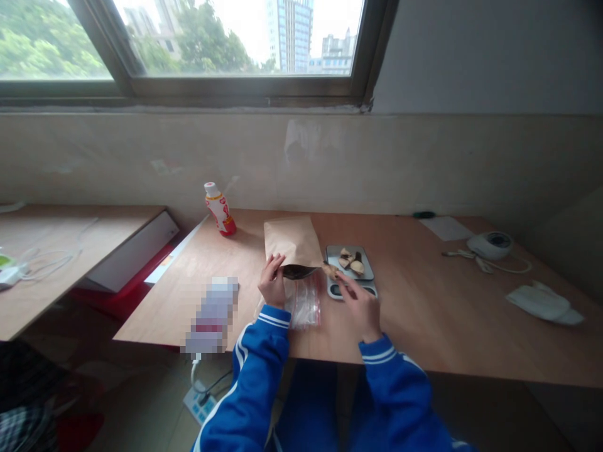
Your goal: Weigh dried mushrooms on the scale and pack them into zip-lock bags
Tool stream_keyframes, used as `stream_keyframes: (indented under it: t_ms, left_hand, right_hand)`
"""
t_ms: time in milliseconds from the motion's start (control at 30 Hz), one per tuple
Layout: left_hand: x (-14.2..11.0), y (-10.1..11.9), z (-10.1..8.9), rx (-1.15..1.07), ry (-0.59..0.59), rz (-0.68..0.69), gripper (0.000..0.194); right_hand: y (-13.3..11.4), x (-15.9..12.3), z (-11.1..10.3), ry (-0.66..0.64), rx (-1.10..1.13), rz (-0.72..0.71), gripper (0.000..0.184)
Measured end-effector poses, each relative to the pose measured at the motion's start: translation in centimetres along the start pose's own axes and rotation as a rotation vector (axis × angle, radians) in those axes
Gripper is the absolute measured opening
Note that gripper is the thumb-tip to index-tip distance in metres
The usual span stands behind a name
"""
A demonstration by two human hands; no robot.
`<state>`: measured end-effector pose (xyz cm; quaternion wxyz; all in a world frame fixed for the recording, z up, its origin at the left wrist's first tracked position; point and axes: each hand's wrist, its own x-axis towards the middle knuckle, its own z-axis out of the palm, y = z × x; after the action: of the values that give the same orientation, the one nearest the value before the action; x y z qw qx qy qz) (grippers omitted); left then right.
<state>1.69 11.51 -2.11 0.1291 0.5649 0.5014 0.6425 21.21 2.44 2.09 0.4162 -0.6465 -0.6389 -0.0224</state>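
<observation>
A brown paper bag (292,240) lies flat on the wooden table (424,314), its dark mouth facing me. My left hand (272,280) pinches the bag's open edge on the left side. My right hand (358,302) holds a small pale piece of food (331,270) at the bag's mouth. A clear zip bag (304,302) lies between my hands, just below the paper bag. To the right sits a small digital scale (351,271) with several pale and dark pieces (351,260) on its platform.
A red and white drink bottle (219,210) stands at the back left of the table. A blurred-out object (213,317) lies near the front left edge. At the far right are a white device (492,243) with a cord, a sheet of paper (446,227) and a white cloth (541,302).
</observation>
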Motion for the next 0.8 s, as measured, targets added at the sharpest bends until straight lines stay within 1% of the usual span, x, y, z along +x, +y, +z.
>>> stream_keyframes:
  t_ms: [67, 133, 233, 300, 367, 433, 500, 567, 600, 633, 667, 700, 767, 800]
  left_hand:
    - [0.2, -0.3, 0.2, 0.033, -0.065, -0.002, 0.027]
    - [0.4, -0.7, 0.4, 0.072, -0.121, -0.005, 0.027]
    - [0.8, -0.9, 0.6, 0.126, -0.164, -0.004, 0.027]
    - [0.8, -0.5, 0.5, 0.151, -0.168, 0.016, 0.03]
    - [0.7, 0.2, 0.2, 0.163, -0.135, 0.069, 0.033]
    - [0.5, 1.1, -0.2, 0.181, -0.054, 0.141, 0.032]
    - [0.2, 1.9, -0.7, 0.252, 0.074, 0.199, 0.028]
    - [0.1, 2.6, -1.1, 0.342, 0.205, 0.233, 0.026]
    - [0.0, 3.0, -1.4, 0.366, 0.234, 0.246, 0.027]
    - [0.0, 3.5, -1.7, 0.371, 0.222, 0.259, 0.027]
    - [0.0, 4.1, -2.0, 0.355, 0.158, 0.267, 0.028]
    - [0.0, 4.7, -2.3, 0.326, 0.048, 0.274, 0.028]
    - [-0.2, 6.0, -3.1, 0.304, -0.239, 0.248, 0.028]
    - [-0.4, 6.6, -3.4, 0.317, -0.36, 0.229, 0.027]
  right_hand:
    - [1.5, 1.0, 0.3, -0.014, -0.125, 0.092, 0.027]
    - [2.6, 2.0, 0.7, -0.075, -0.181, 0.131, 0.027]
    - [3.2, 2.6, 0.8, -0.152, -0.182, 0.132, 0.03]
    - [3.2, 2.2, 0.4, -0.159, -0.154, 0.147, 0.033]
    - [3.4, 0.9, -0.5, -0.111, -0.112, 0.197, 0.035]
    - [4.0, -0.8, -1.5, -0.022, -0.065, 0.29, 0.036]
    - [5.2, -2.5, -2.5, 0.045, -0.005, 0.393, 0.038]
    - [6.4, -3.9, -3.4, 0.08, 0.08, 0.476, 0.04]
    - [7.0, -4.3, -3.7, 0.091, 0.127, 0.509, 0.042]
    - [7.5, -4.6, -4.0, 0.098, 0.172, 0.537, 0.043]
    - [7.8, -4.8, -4.2, 0.103, 0.212, 0.56, 0.043]
    - [8.0, -4.8, -4.3, 0.102, 0.242, 0.578, 0.044]
    - [8.2, -4.8, -4.3, 0.079, 0.272, 0.593, 0.043]
    - [8.1, -4.7, -4.3, 0.066, 0.277, 0.593, 0.043]
